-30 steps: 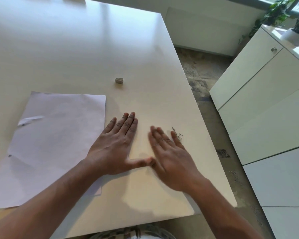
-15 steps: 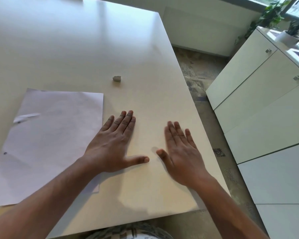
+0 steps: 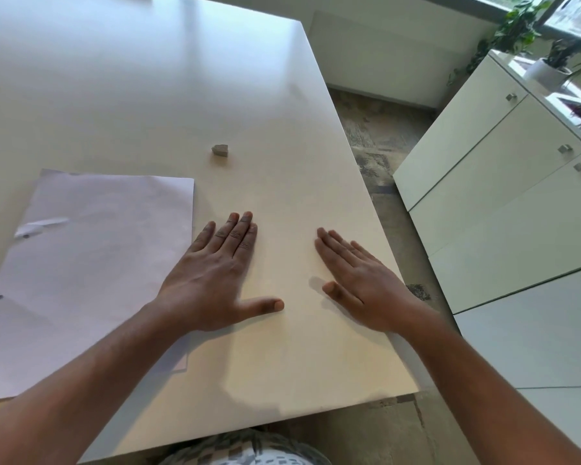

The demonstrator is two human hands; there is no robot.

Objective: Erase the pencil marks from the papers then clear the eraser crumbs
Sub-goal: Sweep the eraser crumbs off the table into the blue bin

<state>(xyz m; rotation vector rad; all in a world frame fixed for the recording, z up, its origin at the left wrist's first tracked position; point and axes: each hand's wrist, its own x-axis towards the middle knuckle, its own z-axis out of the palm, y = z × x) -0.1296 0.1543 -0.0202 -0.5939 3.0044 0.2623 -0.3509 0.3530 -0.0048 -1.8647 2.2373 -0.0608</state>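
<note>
1. Papers [image 3: 91, 263]: stacked on the desk [image 3: 148, 95], left of the left hand, right edge under that wrist.
2. Left hand [image 3: 212, 280]: flat on desk, fingers straight, thumb out, grip open, holding nothing.
3. Eraser [image 3: 220, 150]: beyond the left hand's fingertips, well apart.
4. Right hand [image 3: 366, 283]: flat near the desk's right edge, fingers straight, grip open.
5. Crumbs [image 3: 418, 292]: dark patch on the floor, just right of the right hand.
</note>
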